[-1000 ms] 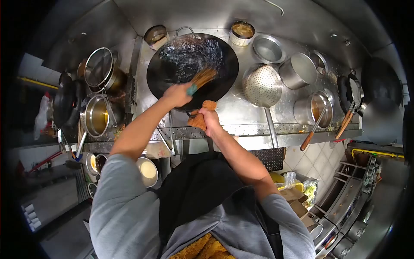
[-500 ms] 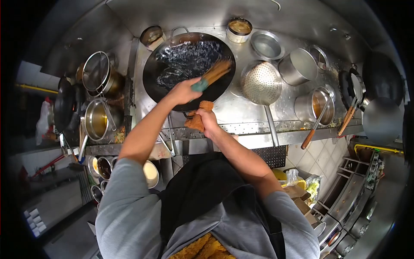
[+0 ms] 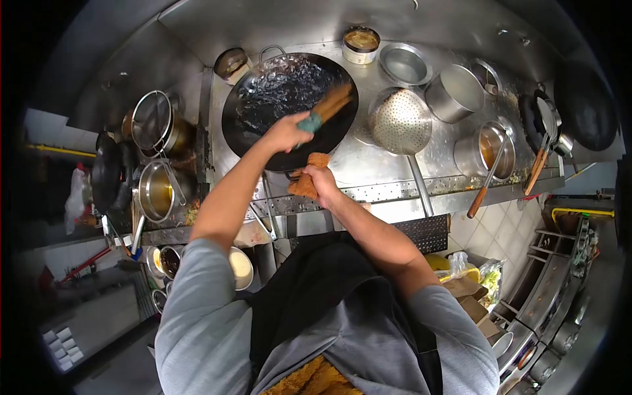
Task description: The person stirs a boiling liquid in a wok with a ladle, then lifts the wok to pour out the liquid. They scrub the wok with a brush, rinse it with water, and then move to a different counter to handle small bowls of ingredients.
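Note:
My left hand (image 3: 289,133) is closed around the green-wrapped grip of a bamboo wok brush (image 3: 331,102). Its bristles point up and right, over the right side of a large black wok (image 3: 240,128) with wet, shiny liquid in it. My right hand (image 3: 320,184) is closed on a folded brown cloth (image 3: 304,187) at the wok's near edge. A dark handle shows partly beside the cloth; how far the cloth wraps it is hidden by the fingers.
A perforated strainer (image 3: 400,122) lies right of the wok, near a metal pot (image 3: 455,93), a shallow pan (image 3: 405,64) and a pot of brown liquid (image 3: 486,153). A tin (image 3: 361,52) stands behind. At left is a pot of yellow liquid (image 3: 158,191).
The view has shifted slightly. The brush bristles have swung a little within the right side of the wok. Both hands keep their holds.

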Available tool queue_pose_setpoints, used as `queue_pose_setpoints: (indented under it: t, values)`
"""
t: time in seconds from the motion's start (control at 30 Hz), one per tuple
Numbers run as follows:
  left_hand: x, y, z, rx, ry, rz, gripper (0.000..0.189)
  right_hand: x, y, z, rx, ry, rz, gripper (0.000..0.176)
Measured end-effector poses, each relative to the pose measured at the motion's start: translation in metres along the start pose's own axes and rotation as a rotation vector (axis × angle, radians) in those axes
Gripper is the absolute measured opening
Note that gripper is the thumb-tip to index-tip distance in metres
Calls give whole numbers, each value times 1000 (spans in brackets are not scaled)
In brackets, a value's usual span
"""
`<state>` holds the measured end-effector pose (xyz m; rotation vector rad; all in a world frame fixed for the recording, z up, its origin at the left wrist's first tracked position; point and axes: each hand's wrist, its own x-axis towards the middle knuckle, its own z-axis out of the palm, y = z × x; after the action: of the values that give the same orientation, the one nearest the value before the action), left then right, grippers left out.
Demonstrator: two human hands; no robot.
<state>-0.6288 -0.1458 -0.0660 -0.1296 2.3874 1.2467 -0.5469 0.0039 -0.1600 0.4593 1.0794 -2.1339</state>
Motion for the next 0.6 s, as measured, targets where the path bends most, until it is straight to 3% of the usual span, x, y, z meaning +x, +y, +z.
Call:
queue_pose_setpoints:
  t: [0.03,0.1,0.17,0.23,0.3,0.37,0.5,0.57,0.6]
  values:
    - [-25,1,-6,37,-102,-22,72,-1,1,0,15,-26,-2,26]
    - [-54,-40,-24,357,-77,322,74,3,5,-4,20,-45,2,26]
    - [-85,-27,-59,714,-171,8,72,4,6,-5,27,-60,3,27]
    - [-66,-33,-88,971,-124,-159,64,-1,3,0,0,0,-1,26]
    - [-19,-43,-103,1048,52,-192,59,-3,1,3,0,3,-2,26]
    - [21,-29,-96,933,233,-178,57,-5,0,3,6,13,-9,25]
    - [19,-22,-28,437,208,-217,67,2,7,3,-3,-3,-4,25]
    - [-4,-22,-3,378,93,-260,69,1,8,4,54,-57,-10,26]
    - [-15,-40,3,490,126,-95,70,-2,4,5,39,-35,4,25]
